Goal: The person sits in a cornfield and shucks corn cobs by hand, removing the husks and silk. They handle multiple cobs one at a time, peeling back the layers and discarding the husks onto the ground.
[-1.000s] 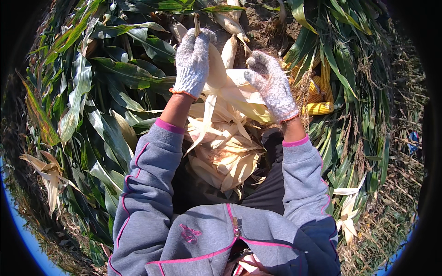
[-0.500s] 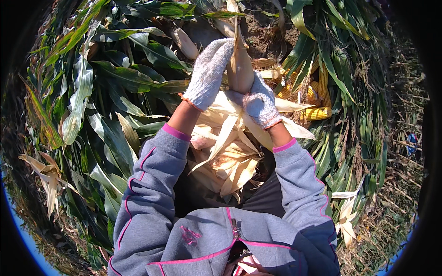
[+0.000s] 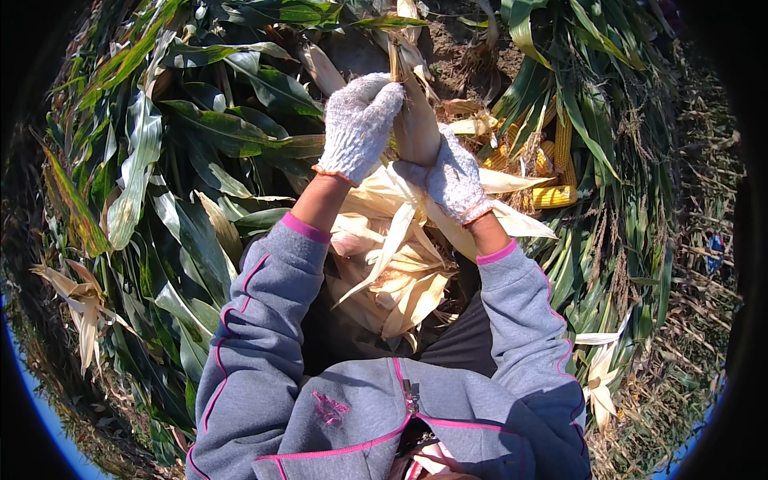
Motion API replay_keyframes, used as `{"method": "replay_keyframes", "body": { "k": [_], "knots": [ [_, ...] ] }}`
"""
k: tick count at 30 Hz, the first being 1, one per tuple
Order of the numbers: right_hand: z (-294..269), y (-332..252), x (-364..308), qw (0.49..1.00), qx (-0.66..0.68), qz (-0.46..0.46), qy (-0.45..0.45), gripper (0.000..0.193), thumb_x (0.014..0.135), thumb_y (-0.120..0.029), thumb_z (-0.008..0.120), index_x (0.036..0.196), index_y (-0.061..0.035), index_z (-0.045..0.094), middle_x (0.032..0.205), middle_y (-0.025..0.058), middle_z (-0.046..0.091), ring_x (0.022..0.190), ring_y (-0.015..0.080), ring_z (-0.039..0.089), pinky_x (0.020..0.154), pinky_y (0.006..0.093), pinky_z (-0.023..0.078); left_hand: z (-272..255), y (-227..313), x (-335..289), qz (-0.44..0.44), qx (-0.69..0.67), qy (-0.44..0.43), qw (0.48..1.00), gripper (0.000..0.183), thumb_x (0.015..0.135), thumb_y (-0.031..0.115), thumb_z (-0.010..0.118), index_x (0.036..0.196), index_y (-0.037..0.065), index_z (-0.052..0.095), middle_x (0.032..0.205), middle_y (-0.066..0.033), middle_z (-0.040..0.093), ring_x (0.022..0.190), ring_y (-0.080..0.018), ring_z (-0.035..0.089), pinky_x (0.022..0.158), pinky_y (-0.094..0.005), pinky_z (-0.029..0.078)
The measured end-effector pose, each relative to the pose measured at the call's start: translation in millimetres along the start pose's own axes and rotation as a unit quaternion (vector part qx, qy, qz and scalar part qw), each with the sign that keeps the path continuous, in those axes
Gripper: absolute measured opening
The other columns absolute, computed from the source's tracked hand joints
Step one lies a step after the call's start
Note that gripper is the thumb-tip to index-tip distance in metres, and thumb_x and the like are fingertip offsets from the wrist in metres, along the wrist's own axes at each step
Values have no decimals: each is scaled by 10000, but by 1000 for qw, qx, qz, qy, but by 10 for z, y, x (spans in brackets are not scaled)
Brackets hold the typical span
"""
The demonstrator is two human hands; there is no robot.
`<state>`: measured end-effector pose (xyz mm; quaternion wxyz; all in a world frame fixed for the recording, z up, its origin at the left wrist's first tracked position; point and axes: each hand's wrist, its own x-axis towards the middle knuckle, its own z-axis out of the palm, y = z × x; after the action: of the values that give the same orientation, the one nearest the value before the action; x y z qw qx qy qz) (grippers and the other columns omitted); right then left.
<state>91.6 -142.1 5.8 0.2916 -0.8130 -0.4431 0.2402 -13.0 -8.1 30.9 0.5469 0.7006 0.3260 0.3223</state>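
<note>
Both my hands wear white knitted gloves and grip one ear of corn [image 3: 418,120] still wrapped in pale dry husk. My left hand [image 3: 358,126] closes around its upper part from the left. My right hand [image 3: 454,178] clasps its lower end, where loose husk leaves [image 3: 512,220] splay outward. The ear stands nearly upright in front of me, its tip pointing away. Below my hands lies a heap of stripped pale husks [image 3: 400,276] over my lap.
Cut green corn stalks and leaves [image 3: 192,160] lie thick to the left and ahead. Several bare yellow cobs [image 3: 554,172] are piled to the right among stalks. Bare soil [image 3: 460,48] shows ahead. Dry stubble [image 3: 680,320] covers the ground on the right.
A second ago my hands were apart, pulling husk leaves open. They have come together on one ear, the right hand dropping to its base, the left closing on its upper part.
</note>
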Motion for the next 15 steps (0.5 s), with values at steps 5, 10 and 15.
{"method": "replay_keyframes", "body": {
  "k": [5,10,15],
  "knots": [
    [-64,-68,-17,999,28,13,-35,670,731,-402,776,1220,-38,497,1073,197,632,1000,368,620,859,425,490,-5,-129,-11,-23,-148,14,989,183,888,149,605,939,-3,693,784,-21,654,719,-82,567,656,-247,465],
    [-82,-50,-17,999,8,8,-33,653,729,-383,781,1211,-33,515,1090,199,631,1007,364,621,861,419,492,34,19,-3,-34,-111,-7,993,198,899,171,612,970,-1,680,829,-28,656,778,-95,564,701,-254,465],
    [-73,-39,-21,999,28,14,-41,674,726,-382,785,1231,-35,503,1106,197,627,1030,352,618,872,407,491,23,-98,12,-86,-143,-16,986,213,917,175,571,923,-12,672,796,-41,644,746,-94,551,673,-269,456]
  ]
}}
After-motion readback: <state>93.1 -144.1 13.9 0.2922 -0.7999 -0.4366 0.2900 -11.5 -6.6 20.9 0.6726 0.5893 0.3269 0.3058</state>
